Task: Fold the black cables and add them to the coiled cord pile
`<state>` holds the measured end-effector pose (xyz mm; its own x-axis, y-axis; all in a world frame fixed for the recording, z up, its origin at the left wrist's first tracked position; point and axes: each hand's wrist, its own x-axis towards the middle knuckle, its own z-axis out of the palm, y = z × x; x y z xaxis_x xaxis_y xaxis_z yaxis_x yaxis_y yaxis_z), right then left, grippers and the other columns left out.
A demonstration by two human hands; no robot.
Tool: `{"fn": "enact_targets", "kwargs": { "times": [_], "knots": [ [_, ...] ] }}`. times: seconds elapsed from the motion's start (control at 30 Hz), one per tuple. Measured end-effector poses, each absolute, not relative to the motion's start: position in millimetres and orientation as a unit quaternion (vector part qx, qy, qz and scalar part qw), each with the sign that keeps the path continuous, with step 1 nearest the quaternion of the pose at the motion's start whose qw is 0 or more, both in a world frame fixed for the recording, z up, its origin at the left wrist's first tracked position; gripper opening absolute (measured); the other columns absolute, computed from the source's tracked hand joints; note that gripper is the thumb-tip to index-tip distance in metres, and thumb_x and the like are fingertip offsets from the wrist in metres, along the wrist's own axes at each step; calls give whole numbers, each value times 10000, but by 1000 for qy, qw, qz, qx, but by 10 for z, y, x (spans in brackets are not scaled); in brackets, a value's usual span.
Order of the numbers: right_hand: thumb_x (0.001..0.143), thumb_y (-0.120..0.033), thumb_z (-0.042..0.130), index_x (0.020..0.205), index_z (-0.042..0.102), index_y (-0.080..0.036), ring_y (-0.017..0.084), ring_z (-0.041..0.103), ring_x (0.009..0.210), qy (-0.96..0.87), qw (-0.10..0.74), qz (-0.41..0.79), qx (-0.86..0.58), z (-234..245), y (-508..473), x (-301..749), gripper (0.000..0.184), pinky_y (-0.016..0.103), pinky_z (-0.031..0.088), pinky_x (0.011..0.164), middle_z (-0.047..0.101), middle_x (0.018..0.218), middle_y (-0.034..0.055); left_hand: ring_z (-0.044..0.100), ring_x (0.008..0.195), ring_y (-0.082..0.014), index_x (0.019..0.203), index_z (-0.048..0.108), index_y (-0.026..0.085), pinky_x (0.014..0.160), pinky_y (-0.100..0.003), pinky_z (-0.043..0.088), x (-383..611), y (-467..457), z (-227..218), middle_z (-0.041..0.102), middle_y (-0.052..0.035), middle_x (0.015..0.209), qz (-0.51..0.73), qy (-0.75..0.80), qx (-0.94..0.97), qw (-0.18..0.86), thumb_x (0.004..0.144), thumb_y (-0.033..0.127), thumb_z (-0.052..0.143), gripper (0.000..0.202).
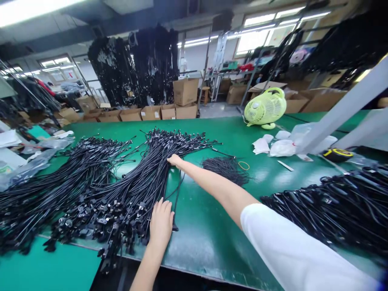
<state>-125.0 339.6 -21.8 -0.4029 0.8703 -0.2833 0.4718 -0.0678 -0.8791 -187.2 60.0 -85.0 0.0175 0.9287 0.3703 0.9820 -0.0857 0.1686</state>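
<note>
A large heap of black cables (136,178) with connectors at both ends lies on the green table in front of me. Reaching across to the heap's right side, my right hand (175,160) has its fingers closed on a black cable at the edge of the pile. Closer to me, my left hand (161,222) rests against the lower right of the heap with its fingers stretched out, next to the near connectors. One loose cable (176,206) runs down just right of my left hand. A second cable bundle (87,157) spreads out to the left.
Short black ties (224,167) and a rubber band (243,165) lie beyond my right forearm. Bundled coiled cables (330,206) cover the right side, near a tape measure (337,154) and a slanted white post (342,105). A green fan (265,107) stands at the far edge.
</note>
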Motion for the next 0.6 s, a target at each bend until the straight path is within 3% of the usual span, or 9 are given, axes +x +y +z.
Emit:
{"fn": "enact_targets", "kwargs": {
  "times": [0.2, 0.4, 0.5, 0.6],
  "knots": [
    [924, -370, 566, 1229, 554, -147, 202, 595, 1038, -658, 130, 410, -619, -116, 3755, -834, 378, 413, 524, 876, 577, 1212, 101, 601, 1169, -269, 1130, 624, 179, 1066, -536, 435, -1735, 448, -762, 698, -71, 1140, -227, -665, -711, 23, 907, 160, 523, 245],
    [930, -384, 548, 1160, 596, -142, 201, 598, 1030, -729, 152, 263, -614, 152, 3869, -745, 337, 401, 511, 889, 603, 1175, 94, 604, 1137, -197, 1277, 531, 190, 971, -349, 514, -1770, 334, -353, 650, -89, 1228, -308, -649, -695, 42, 961, 205, 434, 332],
    [929, -329, 485, 938, 662, -127, 240, 593, 1069, -766, 198, 182, -584, 431, 3796, -758, 269, 347, 458, 907, 658, 1106, 138, 527, 1236, -258, 1362, 456, 154, 1016, -414, 455, -1913, 510, -162, 580, -147, 1317, -242, -694, -671, 101, 942, 241, 491, 430],
    [879, -271, 452, 817, 646, -130, 266, 597, 1062, -788, 251, 126, -547, 756, 3659, -778, 248, 307, 426, 872, 682, 1054, 180, 597, 1079, -296, 1244, 546, 112, 907, -444, 477, -2022, 655, -88, 648, -162, 1136, -90, -730, -670, 98, 895, 198, 562, 360]
  ]
}}
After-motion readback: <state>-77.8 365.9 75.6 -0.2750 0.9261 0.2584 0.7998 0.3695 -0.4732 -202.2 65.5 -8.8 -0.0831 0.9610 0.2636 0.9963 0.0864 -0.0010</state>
